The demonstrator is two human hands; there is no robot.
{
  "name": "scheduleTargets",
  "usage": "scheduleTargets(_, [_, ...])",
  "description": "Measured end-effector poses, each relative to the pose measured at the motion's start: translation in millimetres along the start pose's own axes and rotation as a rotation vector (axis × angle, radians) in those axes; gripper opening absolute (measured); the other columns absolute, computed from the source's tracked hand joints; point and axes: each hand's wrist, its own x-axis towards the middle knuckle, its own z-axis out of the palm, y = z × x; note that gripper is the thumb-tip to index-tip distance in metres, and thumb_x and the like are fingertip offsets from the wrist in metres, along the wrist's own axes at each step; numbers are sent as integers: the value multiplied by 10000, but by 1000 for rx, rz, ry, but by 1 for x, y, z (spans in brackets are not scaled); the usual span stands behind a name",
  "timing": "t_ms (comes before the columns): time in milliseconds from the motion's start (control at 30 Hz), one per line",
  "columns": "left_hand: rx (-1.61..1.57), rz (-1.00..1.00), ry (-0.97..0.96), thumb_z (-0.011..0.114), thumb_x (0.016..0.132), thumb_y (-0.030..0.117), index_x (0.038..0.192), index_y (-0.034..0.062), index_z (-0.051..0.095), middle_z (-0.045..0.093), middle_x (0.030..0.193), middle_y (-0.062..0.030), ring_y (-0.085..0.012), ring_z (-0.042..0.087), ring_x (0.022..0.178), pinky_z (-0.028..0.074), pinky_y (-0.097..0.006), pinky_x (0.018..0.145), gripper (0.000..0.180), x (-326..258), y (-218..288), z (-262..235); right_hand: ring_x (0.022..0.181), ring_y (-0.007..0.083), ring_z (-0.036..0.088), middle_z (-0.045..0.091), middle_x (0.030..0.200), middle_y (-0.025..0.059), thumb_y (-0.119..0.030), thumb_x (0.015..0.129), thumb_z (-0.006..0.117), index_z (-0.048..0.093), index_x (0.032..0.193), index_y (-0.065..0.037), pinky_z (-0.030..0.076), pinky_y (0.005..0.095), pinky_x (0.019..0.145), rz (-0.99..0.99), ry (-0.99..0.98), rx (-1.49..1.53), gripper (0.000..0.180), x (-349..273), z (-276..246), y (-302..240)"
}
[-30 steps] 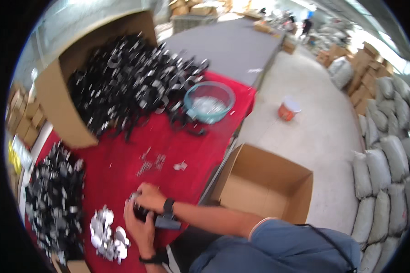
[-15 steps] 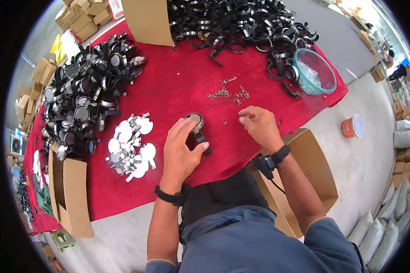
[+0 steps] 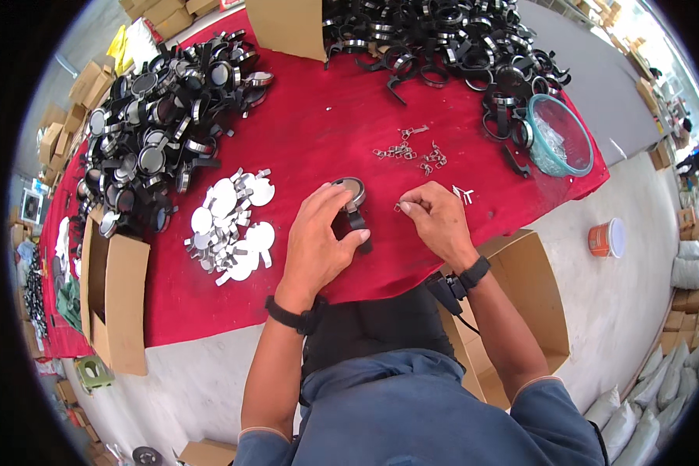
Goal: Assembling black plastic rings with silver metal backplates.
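My left hand (image 3: 316,237) curves around a round metal-rimmed disc with a black strap (image 3: 355,189) lying on the red cloth. Its fingertips rest on the disc's left side, and the thumb lies by the strap. To the right, my right hand (image 3: 440,221) pinches a small metal clip (image 3: 398,206) between thumb and fingertips, just above the cloth. More such metal clips (image 3: 396,151) lie loosely grouped beyond both hands. On the left side, several white discs with tabs (image 3: 224,200) form a low pile.
Heaped metal-rimmed discs with black straps (image 3: 151,159) cover the table's left; black rings (image 3: 443,43) crowd its far side. A teal basket (image 3: 586,159) of clear pieces stands far right. White slivers (image 3: 464,194) lie beside my right hand. Cardboard boxes (image 3: 124,299) flank me.
My right hand has moved left and down onto the single small clip and now pinches it. My left hand stays at the disc. The whole view has shifted slightly.
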Motion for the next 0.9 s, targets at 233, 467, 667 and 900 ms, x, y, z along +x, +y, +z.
scheduleTargets(233, [7, 12, -67, 877, 829, 130, 1407, 21, 697, 663, 1492, -208, -392, 579, 1450, 473, -466, 1215, 616, 3, -4, -11, 865, 273, 747, 746, 955, 110, -17, 895, 796, 812, 1001, -48, 599, 382, 744, -448, 82, -19, 112, -3, 29, -22])
scheduleTargets(467, [0, 23, -96, 735, 963, 101, 1384, 13, 715, 690, 1466, -189, -388, 621, 1400, 494, -468, 1187, 430, 7, -5, -16, 828, 269, 765, 758, 959, 85, -12, 876, 779, 810, 990, -74, 627, 375, 699, -647, 178, -118, 133, 4, 49, -21])
scheduleTargets(667, [26, 38, -82, 726, 979, 86, 1334, 2, 743, 725, 1410, -192, -388, 650, 1355, 511, -454, 1159, 366, 11, -8, -13, 833, 274, 772, 773, 962, 84, -34, 882, 774, 807, 987, -76, 632, 380, 704, -633, 207, -107, 118, 4, 57, -20])
scheduleTargets(900, [-20, -16, -77, 731, 955, 59, 1318, 0, 761, 744, 1377, -204, -381, 686, 1311, 529, -437, 1138, 369, 15, -7, -12, 889, 312, 778, 792, 987, 111, -42, 931, 742, 809, 1005, -65, 638, 414, 780, -622, 180, -97, 102, 2, 58, -24])
